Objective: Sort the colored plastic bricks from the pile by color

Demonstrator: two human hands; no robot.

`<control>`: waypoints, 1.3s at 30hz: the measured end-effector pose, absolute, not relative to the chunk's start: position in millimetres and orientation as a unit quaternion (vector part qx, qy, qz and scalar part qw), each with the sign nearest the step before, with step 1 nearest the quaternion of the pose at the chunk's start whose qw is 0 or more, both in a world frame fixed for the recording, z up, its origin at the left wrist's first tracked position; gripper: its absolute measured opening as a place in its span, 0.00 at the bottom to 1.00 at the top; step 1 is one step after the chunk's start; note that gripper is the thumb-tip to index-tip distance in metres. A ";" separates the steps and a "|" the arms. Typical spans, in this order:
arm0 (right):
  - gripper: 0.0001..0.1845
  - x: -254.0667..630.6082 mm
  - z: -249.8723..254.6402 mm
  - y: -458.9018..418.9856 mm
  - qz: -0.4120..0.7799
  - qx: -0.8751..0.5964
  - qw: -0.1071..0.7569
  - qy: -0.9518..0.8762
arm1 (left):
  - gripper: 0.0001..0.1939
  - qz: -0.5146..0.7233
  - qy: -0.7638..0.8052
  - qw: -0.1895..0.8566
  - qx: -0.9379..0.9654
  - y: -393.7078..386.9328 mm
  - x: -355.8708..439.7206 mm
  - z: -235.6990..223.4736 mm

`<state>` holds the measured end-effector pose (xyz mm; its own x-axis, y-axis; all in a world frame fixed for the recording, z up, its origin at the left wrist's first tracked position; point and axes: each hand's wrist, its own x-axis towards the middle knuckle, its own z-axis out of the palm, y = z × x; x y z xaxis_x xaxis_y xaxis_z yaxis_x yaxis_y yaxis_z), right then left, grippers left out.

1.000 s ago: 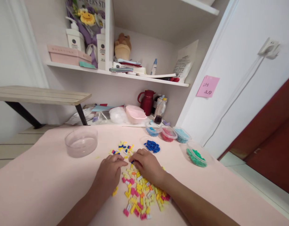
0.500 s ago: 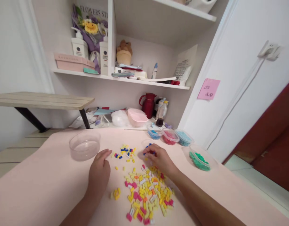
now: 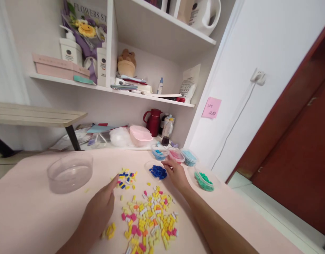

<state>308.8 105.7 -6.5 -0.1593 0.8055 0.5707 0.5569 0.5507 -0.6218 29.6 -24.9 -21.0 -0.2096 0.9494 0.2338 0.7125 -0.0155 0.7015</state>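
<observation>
My left hand is stretched out, its fingertips beside a small cluster of yellow, blue and white toy bricks. Its fingers are straight and nothing shows in them. By the right rim of a clear tub holding dark blue bricks, my right hand has its fingers loosely bent and a little apart. No brick is visible between them. A larger spread of yellow, pink, white and orange bricks lies between my forearms. A few yellow bricks sit close to my left wrist.
An empty round clear container stands at the left. Small tubs hold blue pieces, pink pieces, light blue pieces and green pieces. Behind the table are a pink box, a red jug and a bottle.
The view has swung right, so the scene sits further left. My right hand has moved off the dark blue bricks to the tub's right side, uncovering them.
</observation>
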 end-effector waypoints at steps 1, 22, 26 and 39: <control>0.14 307.2 -6.0 104.0 0.139 -0.450 0.465 -0.749 | 0.29 0.380 0.670 0.190 0.609 -26.1 31.3 -20.3; 0.18 237.2 -8.6 44.1 0.082 -0.274 0.243 -0.927 | 0.32 0.432 0.628 0.208 0.613 -28.9 36.3 -18.8; 0.11 239.6 -7.1 47.1 0.109 -0.297 0.252 -0.915 | 0.29 0.364 0.632 0.111 0.675 -26.5 35.0 -24.7; 0.12 241.0 -5.4 42.1 0.103 -0.278 0.245 -0.923 | 0.25 0.355 0.640 0.040 0.680 -25.4 35.4 -25.2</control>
<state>241.0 42.1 -5.4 -0.7252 0.5631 0.3962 0.4624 0.8247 -0.3257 35.4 -25.4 -25.2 -0.0706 0.8994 0.4313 0.8420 -0.1781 0.5092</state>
